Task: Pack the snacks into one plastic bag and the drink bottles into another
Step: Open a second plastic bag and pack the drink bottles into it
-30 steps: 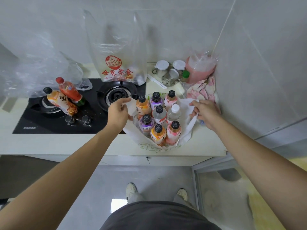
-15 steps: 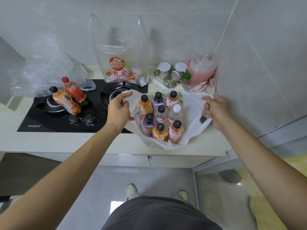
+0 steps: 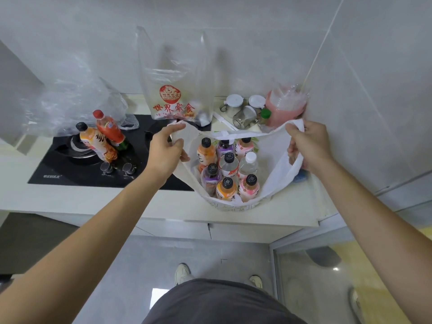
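Observation:
A white plastic bag [image 3: 274,164] stands on the counter with several drink bottles [image 3: 228,164] upright inside. My left hand [image 3: 164,153] grips the bag's left handle and my right hand [image 3: 308,146] grips its right handle, holding the mouth stretched wide and raised. On the black stove to the left, an orange bottle [image 3: 94,142] and a red bottle [image 3: 108,128] lean together outside the bag. Behind, a clear bag with red print [image 3: 174,90] stands upright against the wall.
A crumpled clear plastic sheet [image 3: 67,101] lies at the back left. Glass jars with white lids [image 3: 243,109] and a pink bag [image 3: 286,106] crowd the back right corner. Stove knobs [image 3: 117,168] sit near the counter's front. The tiled wall is close on the right.
Both hands have lifted the white bag's handles up and apart, so the bag's sides now rise around the bottles. The bottles on the stove have not moved.

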`<state>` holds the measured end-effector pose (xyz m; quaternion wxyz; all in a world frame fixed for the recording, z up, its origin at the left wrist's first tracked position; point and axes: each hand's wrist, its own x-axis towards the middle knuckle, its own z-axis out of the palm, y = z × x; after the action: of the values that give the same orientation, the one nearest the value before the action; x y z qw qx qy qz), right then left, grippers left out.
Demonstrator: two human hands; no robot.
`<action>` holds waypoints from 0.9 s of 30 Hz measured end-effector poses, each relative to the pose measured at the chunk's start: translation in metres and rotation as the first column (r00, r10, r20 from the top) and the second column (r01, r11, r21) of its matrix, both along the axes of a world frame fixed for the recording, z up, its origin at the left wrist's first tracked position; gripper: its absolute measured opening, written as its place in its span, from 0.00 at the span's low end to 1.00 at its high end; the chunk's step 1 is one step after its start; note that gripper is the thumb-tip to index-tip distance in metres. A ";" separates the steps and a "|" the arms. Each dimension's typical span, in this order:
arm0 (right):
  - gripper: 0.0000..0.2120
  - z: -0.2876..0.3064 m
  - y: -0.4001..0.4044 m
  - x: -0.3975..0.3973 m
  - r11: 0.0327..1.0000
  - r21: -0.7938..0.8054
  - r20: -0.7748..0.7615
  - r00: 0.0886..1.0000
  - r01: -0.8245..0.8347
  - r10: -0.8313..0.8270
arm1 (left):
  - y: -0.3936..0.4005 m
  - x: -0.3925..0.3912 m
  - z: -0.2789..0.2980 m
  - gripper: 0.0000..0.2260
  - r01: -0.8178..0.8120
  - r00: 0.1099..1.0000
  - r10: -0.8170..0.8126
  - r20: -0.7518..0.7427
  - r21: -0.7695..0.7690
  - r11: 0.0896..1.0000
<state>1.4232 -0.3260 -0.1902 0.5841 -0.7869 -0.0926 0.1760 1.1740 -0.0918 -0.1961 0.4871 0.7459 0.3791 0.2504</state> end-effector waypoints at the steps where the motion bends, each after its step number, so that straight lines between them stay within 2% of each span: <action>1: 0.09 -0.001 -0.001 0.000 0.995 -0.099 0.111 0.994 0.002 0.009 | 0.000 0.000 0.000 0.20 0.013 1.000 -0.013 -0.004 0.022 1.000; 2: 0.10 -0.001 -0.002 0.000 0.974 -0.226 0.251 0.967 0.022 0.036 | -0.001 0.000 0.000 0.20 0.029 1.000 -0.029 -0.003 0.044 0.999; 4: 0.18 0.002 -0.002 -0.003 0.887 -0.446 0.497 0.857 0.118 0.136 | -0.003 0.000 0.000 0.18 0.043 0.999 -0.042 -0.011 0.098 0.994; 6: 0.23 0.007 0.003 -0.005 0.852 -0.496 0.612 0.763 0.168 0.206 | -0.002 -0.001 -0.001 0.16 0.023 0.999 -0.016 -0.041 0.169 0.985; 9: 0.23 0.014 0.018 -0.005 0.854 -0.501 0.707 0.635 0.141 0.311 | 0.001 -0.005 0.000 0.14 -0.031 0.993 0.061 -0.103 0.273 0.961; 12: 0.21 0.019 0.040 -0.010 0.834 -0.552 0.692 0.562 0.009 0.452 | 0.005 -0.011 0.005 0.14 -0.060 0.987 0.107 -0.118 0.345 0.937; 17: 0.24 0.020 0.093 -0.030 0.734 -0.649 0.597 0.465 -0.198 0.654 | 0.021 -0.029 0.011 0.20 -0.077 0.971 0.167 -0.169 0.441 0.894; 24: 0.24 0.021 0.190 -0.073 0.603 -0.713 0.540 0.270 -0.357 0.797 | 0.078 -0.075 0.012 0.19 -0.172 0.909 0.333 -0.251 0.501 0.848; 27: 0.26 0.016 0.250 -0.101 0.543 -0.727 0.501 0.217 -0.420 0.838 | 0.120 -0.099 0.004 0.18 -0.181 0.886 0.363 -0.287 0.506 0.843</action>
<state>1.3224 -0.0762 -0.1743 0.1416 -0.7618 -0.6312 0.0340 1.0750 0.0282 -0.1920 0.1714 0.8115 0.4968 0.2557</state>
